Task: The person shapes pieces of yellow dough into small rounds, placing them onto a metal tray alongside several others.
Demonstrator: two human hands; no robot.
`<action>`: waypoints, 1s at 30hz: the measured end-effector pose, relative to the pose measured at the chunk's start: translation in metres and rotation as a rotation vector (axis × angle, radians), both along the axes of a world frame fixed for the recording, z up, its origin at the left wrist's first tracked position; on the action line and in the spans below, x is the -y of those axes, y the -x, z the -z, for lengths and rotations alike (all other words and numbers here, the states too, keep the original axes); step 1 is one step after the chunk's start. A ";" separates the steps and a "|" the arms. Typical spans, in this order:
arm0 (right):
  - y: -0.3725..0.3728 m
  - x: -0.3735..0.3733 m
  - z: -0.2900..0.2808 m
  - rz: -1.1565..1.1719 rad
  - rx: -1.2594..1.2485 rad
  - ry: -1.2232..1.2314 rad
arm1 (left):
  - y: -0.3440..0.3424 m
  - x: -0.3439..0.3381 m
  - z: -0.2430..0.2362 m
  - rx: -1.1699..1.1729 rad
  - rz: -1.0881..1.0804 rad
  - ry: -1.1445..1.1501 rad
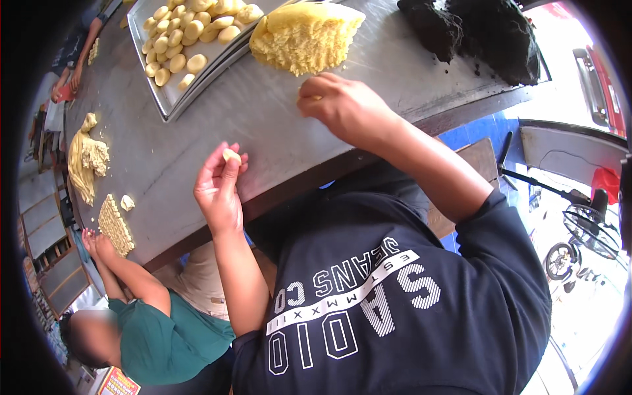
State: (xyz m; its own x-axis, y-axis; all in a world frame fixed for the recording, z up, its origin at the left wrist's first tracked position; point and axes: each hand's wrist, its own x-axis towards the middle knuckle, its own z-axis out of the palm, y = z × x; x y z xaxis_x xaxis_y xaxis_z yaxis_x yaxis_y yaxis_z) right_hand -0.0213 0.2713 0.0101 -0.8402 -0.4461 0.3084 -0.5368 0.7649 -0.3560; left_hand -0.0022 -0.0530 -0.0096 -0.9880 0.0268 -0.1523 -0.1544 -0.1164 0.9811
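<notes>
My left hand (pixel 220 181) is above the metal table (pixel 270 118) near its front edge, holding a small pale-yellow dough piece (pixel 231 157) between thumb and fingers. My right hand (pixel 332 105) is closed just below a large crumbly yellow dough mound (pixel 303 36), its fingers around a bit of yellow dough that is mostly hidden. A metal tray (pixel 161 105) of several round flattened dough balls (pixel 194 29) stands at the back left, beside the mound. A big lumpy black mass (pixel 500 46) lies at the back right.
A co-worker in a green top (pixel 164 336) works at lower left by a dough slab (pixel 117 224); more dough (pixel 85 164) lies behind. Another person (pixel 72 79) is at the far upper left. A standing fan (pixel 589 227) is at the right, beside a wooden board (pixel 477 158).
</notes>
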 end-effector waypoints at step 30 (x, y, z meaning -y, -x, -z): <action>-0.006 -0.023 0.004 0.352 0.014 0.060 | -0.017 -0.028 -0.029 -0.820 0.338 1.385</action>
State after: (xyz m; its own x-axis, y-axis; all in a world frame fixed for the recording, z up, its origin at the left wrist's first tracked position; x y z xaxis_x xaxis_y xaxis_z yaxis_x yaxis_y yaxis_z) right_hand -0.0153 0.2946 0.0061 -0.9435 -0.1095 0.3127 -0.2385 0.8796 -0.4116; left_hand 0.0147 -0.0252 0.0197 -0.7903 0.5419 0.2860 0.5924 0.7950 0.1306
